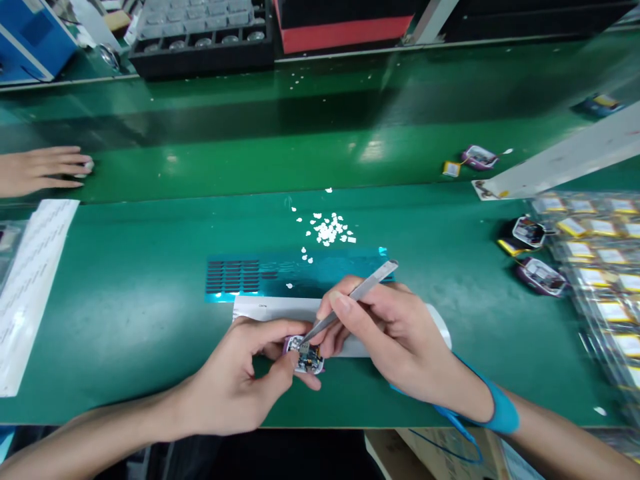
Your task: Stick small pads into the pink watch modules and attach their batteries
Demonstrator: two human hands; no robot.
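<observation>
Between the thumb and fingers of my left hand [250, 380] is a small open device [309, 359] with a purple-edged white casing and a circuit board showing. My right hand [387, 327] pinches metal tweezers [357, 293], their tips down at the board's upper left. What the tips touch is too small to make out. Behind my hands lies a blue film sheet [285, 267] with rows of dark strips. A white paper sheet [273, 305] is partly hidden under my hands. Small white pieces [330, 231] are heaped just beyond the film.
At right are open devices with yellow batteries [540, 275] and clear trays of batteries [595, 253]. A slanted white post [560, 157] meets the bench. Another person's hand [45, 170] rests at far left, above white strip sheets [37, 293]. A black tray [200, 57] stands at the back.
</observation>
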